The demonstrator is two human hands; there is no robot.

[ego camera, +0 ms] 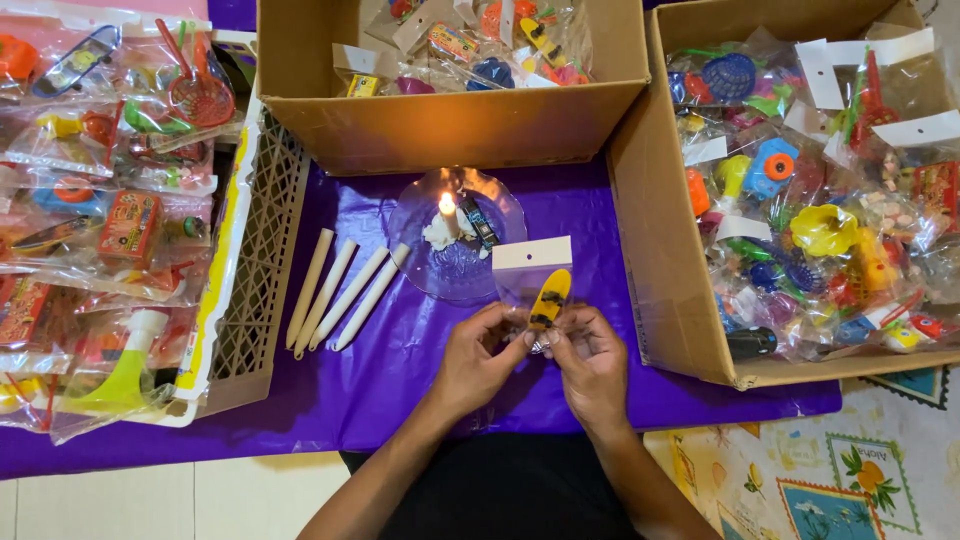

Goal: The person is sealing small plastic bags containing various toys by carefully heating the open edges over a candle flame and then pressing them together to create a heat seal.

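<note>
Right now I'm watching both hands working close together over the purple table cover (600, 380): the left hand (478, 358) and right hand (590, 360) are pinching the lower edge of a small clear bag (532, 280) holding a yellow toy skateboard (548, 298). Its long axis is running up and away from the fingers, tilting slightly right, toward the glass plate (420, 250) carrying a lit candle (447, 215). Cardboard boxes ahead (450, 125) and right (660, 290) are holding bagged toys.
</note>
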